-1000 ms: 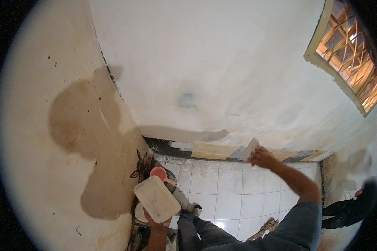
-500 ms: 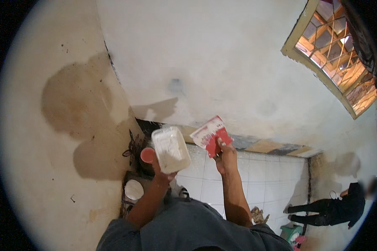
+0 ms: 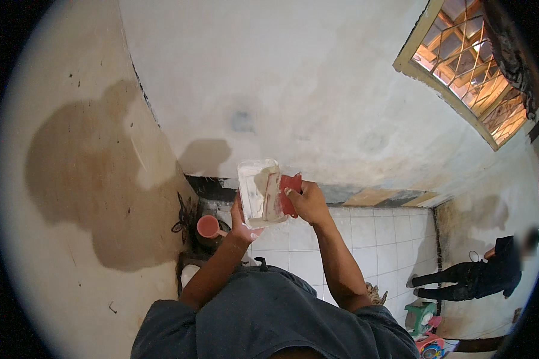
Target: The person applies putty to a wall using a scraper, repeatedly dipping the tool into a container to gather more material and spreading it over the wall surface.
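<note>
My left hand [image 3: 242, 225] is closed around the side and underside of a white rectangular plastic tub [image 3: 250, 190], which has white paste smeared inside. A red scraper [image 3: 290, 190] with a paste-coated blade is gripped in my right hand [image 3: 309, 204], the thumb lying on its face. The blade sits over the tub's right side, against or just inside its rim; exact contact is hard to tell. Both hands are in front of my body, near the foot of a white, patchy wall [image 3: 317, 107].
On the left, a pink dipper [image 3: 208, 227] rests by dark items in the corner. A barred window [image 3: 467, 66] is at upper right. Further right stands a person [image 3: 491, 269] in dark clothes, near a green stool [image 3: 420, 314]. Crumpled cloth [image 3: 374, 294] lies on the tiled floor [image 3: 353, 236].
The tub has shifted right and up. My right hand has brought the scraper left, from apart from the tub to over it. The view has shifted slightly.
</note>
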{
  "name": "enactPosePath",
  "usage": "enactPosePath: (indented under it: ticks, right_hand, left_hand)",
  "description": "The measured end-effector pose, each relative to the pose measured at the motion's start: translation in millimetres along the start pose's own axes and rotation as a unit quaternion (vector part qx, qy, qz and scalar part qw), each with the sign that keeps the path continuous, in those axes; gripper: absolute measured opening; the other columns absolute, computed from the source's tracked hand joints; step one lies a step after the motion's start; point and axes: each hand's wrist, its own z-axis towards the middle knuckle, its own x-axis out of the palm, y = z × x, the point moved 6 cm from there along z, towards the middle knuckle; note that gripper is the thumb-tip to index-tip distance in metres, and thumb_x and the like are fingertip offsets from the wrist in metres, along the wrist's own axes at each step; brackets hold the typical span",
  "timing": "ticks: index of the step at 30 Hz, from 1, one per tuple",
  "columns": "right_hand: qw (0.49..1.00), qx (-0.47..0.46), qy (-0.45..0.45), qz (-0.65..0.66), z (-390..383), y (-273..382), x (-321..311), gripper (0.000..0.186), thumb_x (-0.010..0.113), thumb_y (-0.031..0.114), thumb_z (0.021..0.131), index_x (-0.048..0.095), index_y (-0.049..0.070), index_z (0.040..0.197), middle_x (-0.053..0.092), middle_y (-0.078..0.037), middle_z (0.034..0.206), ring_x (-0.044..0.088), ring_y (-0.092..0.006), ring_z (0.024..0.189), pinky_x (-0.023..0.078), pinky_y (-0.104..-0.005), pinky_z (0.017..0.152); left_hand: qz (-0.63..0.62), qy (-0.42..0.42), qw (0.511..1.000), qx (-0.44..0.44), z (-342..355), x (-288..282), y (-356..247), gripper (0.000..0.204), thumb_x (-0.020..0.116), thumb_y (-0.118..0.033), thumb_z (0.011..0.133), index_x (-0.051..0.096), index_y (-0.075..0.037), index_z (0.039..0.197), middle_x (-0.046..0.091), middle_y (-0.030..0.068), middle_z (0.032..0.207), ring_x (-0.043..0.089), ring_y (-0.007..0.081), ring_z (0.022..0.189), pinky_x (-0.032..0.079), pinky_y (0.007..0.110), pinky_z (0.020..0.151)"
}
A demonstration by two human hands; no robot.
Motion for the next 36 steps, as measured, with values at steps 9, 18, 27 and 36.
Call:
enactPosePath:
  ticks: [9, 18, 27, 36]
  right_hand:
    - [0.997, -0.013, 0.046, 0.063, 26.9, 7.5, 40.1, 0.022, 0.058, 0.017, 0.092, 0.069, -0.002, 0.092, 0.067, -0.009, 0.070, 0.063, -0.0163, 0.058, 0.050, -0.0336, 0.054]
    - [0.976, -0.084, -0.033, 0.200, 25.9, 17.2, 42.7, 0.024, 0.062, 0.024, 0.099, 0.068, 0.001, 0.095, 0.063, -0.002, 0.072, 0.054, -0.0094, 0.058, 0.043, -0.0274, 0.051]
    - [0.889, 0.050, -0.055, 0.452, 52.1, -8.5, 43.8, 0.017, 0.065, 0.024, 0.098, 0.068, 0.008, 0.104, 0.064, 0.001, 0.083, 0.052, -0.0074, 0.063, 0.038, -0.0226, 0.053]
    - [0.816, 0.014, -0.150, 0.558, 157.9, -20.2, 32.3, 0.004, 0.062, 0.012, 0.095, 0.063, 0.010, 0.098, 0.065, 0.001, 0.084, 0.055, -0.0076, 0.062, 0.045, -0.0202, 0.052]
  left_hand:
    - [0.085, -0.034, 0.995, -0.041, 11.7, -8.9, -12.5, 0.056, 0.041, -0.054, 0.102, 0.052, -0.015, 0.139, 0.060, 0.0074, 0.134, 0.058, 0.0249, 0.122, 0.047, 0.045, 0.104]
    - [-0.015, 0.027, 0.999, -0.045, 24.0, -27.6, -35.0, 0.053, 0.044, -0.051, 0.101, 0.053, -0.015, 0.139, 0.061, 0.0070, 0.133, 0.059, 0.0260, 0.121, 0.048, 0.049, 0.103]
    - [0.087, 0.022, 0.992, 0.091, 32.6, -17.4, -89.0, 0.050, 0.042, -0.047, 0.101, 0.054, -0.014, 0.137, 0.062, 0.0053, 0.128, 0.058, 0.0256, 0.120, 0.045, 0.045, 0.105]
    - [0.158, 0.030, 0.960, 0.229, 9.4, -72.9, -143.0, 0.057, 0.043, -0.049, 0.100, 0.042, -0.014, 0.145, 0.052, 0.0084, 0.139, 0.051, 0.0274, 0.129, 0.046, 0.049, 0.106]
